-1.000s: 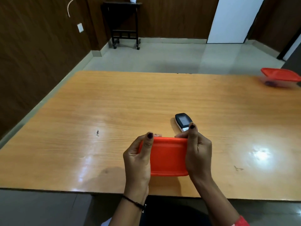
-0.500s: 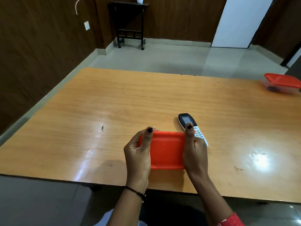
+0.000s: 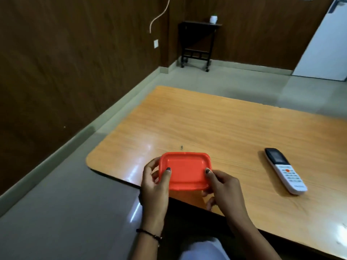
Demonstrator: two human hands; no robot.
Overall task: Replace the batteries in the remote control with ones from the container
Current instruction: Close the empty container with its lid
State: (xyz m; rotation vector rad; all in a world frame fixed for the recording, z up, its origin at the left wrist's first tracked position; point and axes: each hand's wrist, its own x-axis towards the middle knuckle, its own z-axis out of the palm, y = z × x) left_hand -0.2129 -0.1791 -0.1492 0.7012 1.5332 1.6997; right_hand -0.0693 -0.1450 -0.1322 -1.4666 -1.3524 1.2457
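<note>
A person is holding a small container with both hands. Its orange lid is on and facing up, so the inside is hidden. The left hand is gripping the left end of the container. Its thumb is lying on top of the lid and the other fingers are curling round the side. The right hand is gripping the near right corner in the same way, with the thumb tip pressing on the lid and the fingers tucking under. The container is sitting over the near edge of the wooden table, close to the table's rounded left corner. It is hard to tell if it is resting on the table or hanging just above it.

The remote control is lying flat on the table, off to the right of the container and well apart from it. Its buttons are facing up. Its dark screen end is pointing away from the person, and its white end is pointing back toward the near edge.

A thin black band is going round the left wrist. Far off by the brown wall, a small dark stand is standing on the floor with a little white pot on top. A white door is showing at the far right. A pale cord is hanging down the wall above a wall socket.
</note>
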